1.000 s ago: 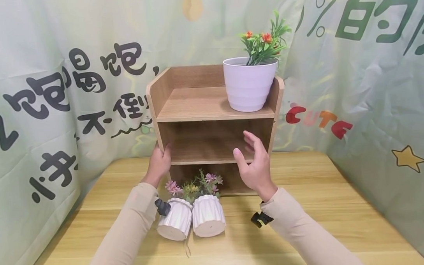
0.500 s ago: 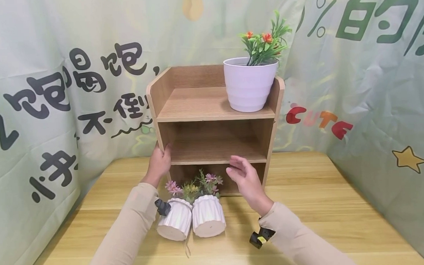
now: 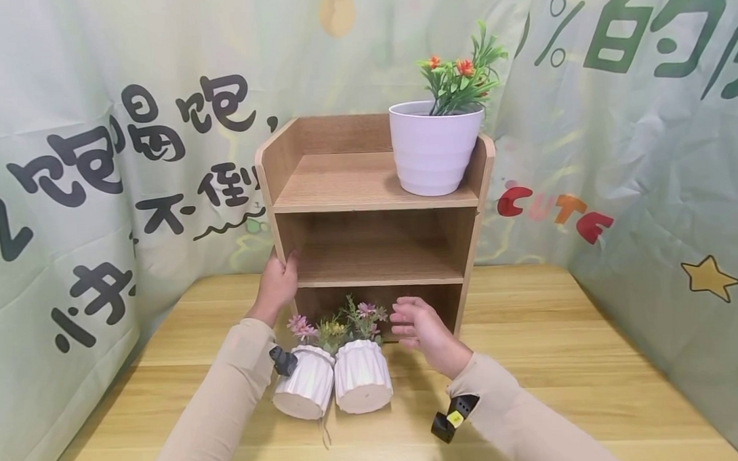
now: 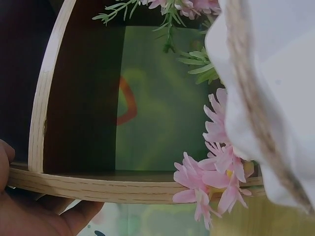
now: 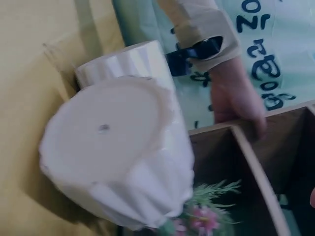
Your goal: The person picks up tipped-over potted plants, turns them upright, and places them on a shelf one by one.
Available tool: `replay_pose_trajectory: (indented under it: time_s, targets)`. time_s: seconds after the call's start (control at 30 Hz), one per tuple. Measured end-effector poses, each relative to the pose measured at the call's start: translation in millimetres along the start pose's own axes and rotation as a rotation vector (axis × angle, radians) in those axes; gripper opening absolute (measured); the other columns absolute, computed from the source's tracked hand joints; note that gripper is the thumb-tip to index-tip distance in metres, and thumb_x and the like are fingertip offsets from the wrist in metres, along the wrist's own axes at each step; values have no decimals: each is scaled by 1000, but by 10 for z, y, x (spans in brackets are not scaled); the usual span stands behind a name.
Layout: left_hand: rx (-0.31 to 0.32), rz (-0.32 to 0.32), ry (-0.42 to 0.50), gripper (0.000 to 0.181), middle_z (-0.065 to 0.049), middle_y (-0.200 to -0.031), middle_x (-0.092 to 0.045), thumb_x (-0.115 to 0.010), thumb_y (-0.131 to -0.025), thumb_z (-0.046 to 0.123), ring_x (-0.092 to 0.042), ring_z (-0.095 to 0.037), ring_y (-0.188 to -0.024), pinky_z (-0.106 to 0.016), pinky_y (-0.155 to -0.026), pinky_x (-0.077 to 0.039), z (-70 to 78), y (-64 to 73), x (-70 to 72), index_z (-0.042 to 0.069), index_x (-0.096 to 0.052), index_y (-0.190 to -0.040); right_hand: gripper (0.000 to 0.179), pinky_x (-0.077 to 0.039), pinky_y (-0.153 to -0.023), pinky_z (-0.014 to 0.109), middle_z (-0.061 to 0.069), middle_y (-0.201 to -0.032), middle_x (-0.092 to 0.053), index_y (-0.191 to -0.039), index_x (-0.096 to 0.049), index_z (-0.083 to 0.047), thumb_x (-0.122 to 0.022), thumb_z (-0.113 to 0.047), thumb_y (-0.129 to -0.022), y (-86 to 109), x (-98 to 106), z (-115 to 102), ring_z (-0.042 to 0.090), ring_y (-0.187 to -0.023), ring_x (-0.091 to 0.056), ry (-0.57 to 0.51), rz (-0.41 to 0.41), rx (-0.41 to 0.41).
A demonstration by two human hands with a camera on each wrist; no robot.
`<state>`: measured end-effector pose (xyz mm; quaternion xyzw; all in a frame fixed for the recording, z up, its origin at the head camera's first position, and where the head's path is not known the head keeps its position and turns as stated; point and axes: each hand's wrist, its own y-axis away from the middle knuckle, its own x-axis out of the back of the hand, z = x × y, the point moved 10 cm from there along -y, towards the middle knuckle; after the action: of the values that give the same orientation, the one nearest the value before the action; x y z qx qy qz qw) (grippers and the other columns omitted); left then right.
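Observation:
A small wooden shelf unit (image 3: 376,264) stands on the table. My left hand (image 3: 277,284) grips its left side panel (image 4: 147,191), thumb on the inner face and fingers outside. Two white fluted flowerpots lie tipped in front, bases toward me: the left pot (image 3: 307,382) and the right pot (image 3: 363,376). Pink flowers (image 3: 302,328) and green sprigs from them point to the bottom compartment. Just right of these blooms, my right hand (image 3: 430,333) hovers with fingers loosely bent and nothing held. In the right wrist view, one pot base (image 5: 103,128) is close up.
A larger white pot (image 3: 436,150) with an orange-flowered plant (image 3: 461,74) stands on the top shelf at the right. The wooden table (image 3: 550,360) extends to both sides. Printed cloth (image 3: 173,47) hangs behind and beside it.
My right hand has come down and left from the middle compartment to beside the flowers of the right pot. The left hand keeps its grip; the shelf unit and pots have not moved.

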<state>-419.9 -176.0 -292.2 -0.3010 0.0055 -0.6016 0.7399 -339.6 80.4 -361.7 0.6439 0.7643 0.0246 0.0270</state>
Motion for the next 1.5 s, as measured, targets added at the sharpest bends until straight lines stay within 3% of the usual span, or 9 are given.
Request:
replay_pose_trajectory:
  time_s: [0.23,0.4,0.5,0.63,0.8,1.13,1.5]
  targets:
    - [13,-4,-21,42,-33,-133,-49,-42,-103,17,-46,-45,-124,-51,-109,-32,-16,11,3,-7,-39,-137,51,-37,-101,59,33,-133,-42,-137,-34,6,-45,-24,-97,-41,-96,315,48,-121,-43,-42,-2,-96]
    - [10,-7,-17,43,-32,-134,-49,-42,-103,19,-46,-45,-125,-50,-110,-32,-13,6,-3,-6,-39,-138,65,-29,-108,59,40,-140,-31,-141,-29,11,-51,-28,-94,-24,-203,542,53,-128,-34,-41,-29,-214]
    - [6,-10,-26,43,-32,-135,-49,-42,-103,19,-45,-45,-126,-50,-110,-31,-4,3,-11,-5,-38,-139,62,-38,-101,53,35,-128,-41,-135,-35,10,-56,-30,-92,-25,-255,663,46,-113,-46,-38,-46,-260]
    - [0,-8,-40,43,-32,-135,-49,-42,-103,18,-45,-45,-126,-51,-110,-32,3,-1,-10,-5,-38,-140,44,-48,-82,39,16,-103,-55,-114,-56,0,-58,-37,-93,-96,-336,862,26,-88,-54,-22,-124,-266]
    - [5,-4,-34,43,-32,-134,-49,-41,-103,18,-46,-45,-125,-51,-110,-32,-1,3,-9,-6,-38,-140,47,-54,-78,40,13,-98,-62,-105,-62,-6,-64,-49,-88,-174,-403,1122,26,-89,-61,-29,-187,-298]
    - [22,-8,-17,43,-31,-135,-49,-41,-104,19,-46,-44,-126,-51,-110,-32,-18,9,-10,-5,-38,-139,35,-56,-68,39,7,-81,-69,-94,-66,-7,-66,-42,-89,38,-549,909,20,-74,-67,42,-198,-286]
    - [25,-6,-10,43,-30,-137,-48,-42,-104,20,-45,-45,-126,-53,-109,-31,-48,1,5,-3,-38,-140,37,-57,-73,45,10,-88,-70,-109,-62,-3,-70,-32,-87,23,-574,914,23,-79,-68,17,-238,-278]
